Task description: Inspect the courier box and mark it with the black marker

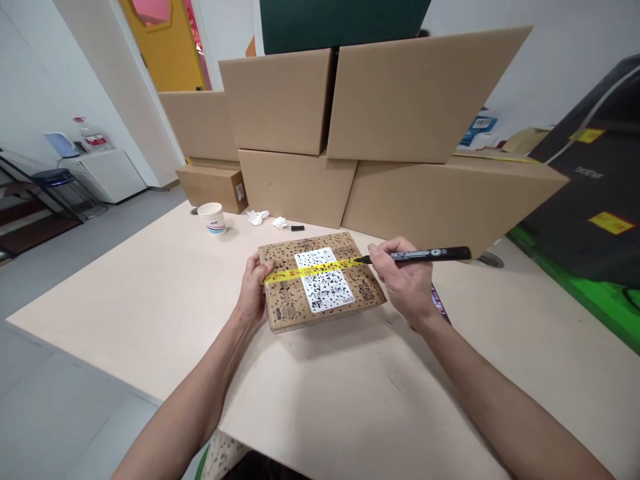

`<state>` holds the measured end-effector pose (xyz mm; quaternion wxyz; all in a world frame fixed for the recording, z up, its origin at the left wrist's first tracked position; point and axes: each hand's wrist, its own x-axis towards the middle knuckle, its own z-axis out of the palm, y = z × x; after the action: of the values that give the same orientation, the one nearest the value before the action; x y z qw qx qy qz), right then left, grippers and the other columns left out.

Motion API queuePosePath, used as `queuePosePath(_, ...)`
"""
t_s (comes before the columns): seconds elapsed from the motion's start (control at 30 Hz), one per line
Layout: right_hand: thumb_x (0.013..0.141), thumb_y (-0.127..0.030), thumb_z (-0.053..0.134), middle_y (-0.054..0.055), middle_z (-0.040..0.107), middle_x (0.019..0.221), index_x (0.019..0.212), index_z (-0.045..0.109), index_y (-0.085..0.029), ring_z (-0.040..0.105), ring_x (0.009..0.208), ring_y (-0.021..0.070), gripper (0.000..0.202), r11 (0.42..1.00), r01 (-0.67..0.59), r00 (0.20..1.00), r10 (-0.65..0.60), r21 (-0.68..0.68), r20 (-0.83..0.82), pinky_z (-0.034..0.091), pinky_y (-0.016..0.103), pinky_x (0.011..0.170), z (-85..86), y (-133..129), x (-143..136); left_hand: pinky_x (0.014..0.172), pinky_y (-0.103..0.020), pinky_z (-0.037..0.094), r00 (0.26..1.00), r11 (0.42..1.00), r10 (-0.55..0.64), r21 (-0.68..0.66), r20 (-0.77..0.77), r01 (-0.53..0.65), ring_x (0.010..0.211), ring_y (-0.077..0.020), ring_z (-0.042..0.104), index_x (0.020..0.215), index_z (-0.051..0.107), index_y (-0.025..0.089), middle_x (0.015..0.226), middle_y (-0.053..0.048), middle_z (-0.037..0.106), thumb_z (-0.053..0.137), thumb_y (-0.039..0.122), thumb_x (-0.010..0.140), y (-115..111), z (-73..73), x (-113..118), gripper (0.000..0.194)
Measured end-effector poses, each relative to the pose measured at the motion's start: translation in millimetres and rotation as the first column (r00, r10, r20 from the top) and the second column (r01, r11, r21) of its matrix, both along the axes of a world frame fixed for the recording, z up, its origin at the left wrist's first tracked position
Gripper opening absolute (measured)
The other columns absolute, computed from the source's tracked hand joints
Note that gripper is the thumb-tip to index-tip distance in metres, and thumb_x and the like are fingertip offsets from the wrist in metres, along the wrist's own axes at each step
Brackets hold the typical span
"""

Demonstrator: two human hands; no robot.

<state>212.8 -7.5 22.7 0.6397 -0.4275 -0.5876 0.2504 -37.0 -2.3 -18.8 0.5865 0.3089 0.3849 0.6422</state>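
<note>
My left hand [254, 287] grips the left edge of a flat cardboard box [290, 303], thumb on top. Yellow tape [285, 273] runs across the box, and a white label [325, 280] lies under it. Black specks and dashes cover the cardboard, tape and label. In my right hand [405, 277] is a black marker [435, 255], uncapped, its tip at the tape near the box's right side. The box is slightly tilted, its near edge seemingly raised off the table. A small black cap [297, 228] lies beyond the box.
Large cardboard boxes [300, 190] are stacked along the table's [125, 287] far side. A paper cup [213, 219] and crumpled tissues [258, 217] stand before them. A phone-like object [440, 305] is partly hidden behind my right wrist. A dark covered machine [595, 173] stands at right.
</note>
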Motion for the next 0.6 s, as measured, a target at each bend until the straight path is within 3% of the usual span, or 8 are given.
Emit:
queuePosePath(0.07, 0.089, -0.037, 0.071, -0.005, 0.05, 0.06, 0.068, 0.056, -0.024, 0.043, 0.055, 0.0113, 0.029, 0.997, 0.049, 0.995, -0.054, 0.057, 0.087, 0.037, 0.029, 0.055, -0.5, 0.1, -0.8, 0.097, -0.052, 0.059, 1.0, 1.0, 0.0, 0.007, -0.001, 0.0, 0.111, -0.0339, 0.073, 0.116, 0.053, 0.022, 0.116, -0.009, 0.074, 0.089, 0.044, 0.062, -0.2, 0.1, 0.2, 0.068)
queuePosePath(0.2, 0.09, -0.035, 0.067, -0.006, 0.046, 0.057, 0.065, 0.051, -0.024, 0.041, 0.052, 0.0114, 0.031, 1.0, 0.005, 0.977, -0.011, 0.03, 0.212, 0.033, 0.028, 0.051, -3.5, 0.1, -4.4, 0.097, -0.051, 0.059, 1.0, 1.0, 0.001, 0.016, -0.015, -0.001, 0.113, -0.0341, 0.072, 0.115, 0.054, 0.022, 0.118, -0.009, 0.074, 0.088, 0.042, 0.063, -0.6, 0.5, -0.2, 0.065)
queuePosePath(0.43, 0.089, -0.031, 0.065, -0.005, 0.049, 0.058, 0.065, 0.053, -0.024, 0.044, 0.053, 0.0116, 0.028, 0.996, 0.051, 0.986, -0.062, 0.071, 0.157, 0.035, 0.027, 0.052, 4.7, -5.8, 0.9, 0.098, -0.05, 0.059, 1.0, 1.0, 0.026, 0.002, -0.013, -0.026, 0.112, -0.0331, 0.072, 0.112, 0.055, 0.022, 0.116, -0.008, 0.074, 0.088, 0.04, 0.059, -1.1, 1.1, 0.7, 0.065)
queuePosePath(0.6, 0.087, -0.031, 0.065, -0.005, 0.048, 0.057, 0.061, 0.051, -0.024, 0.045, 0.053, 0.012, 0.03, 1.0, -0.011, 0.974, 0.013, -0.014, 0.226, 0.034, 0.026, 0.05, 3.1, -5.0, 3.5, 0.095, -0.048, 0.06, 0.999, 1.0, 0.026, 0.002, -0.027, -0.026, 0.108, -0.0314, 0.073, 0.11, 0.055, 0.022, 0.112, -0.007, 0.075, 0.088, 0.042, 0.059, -0.4, -1.0, -0.7, 0.063)
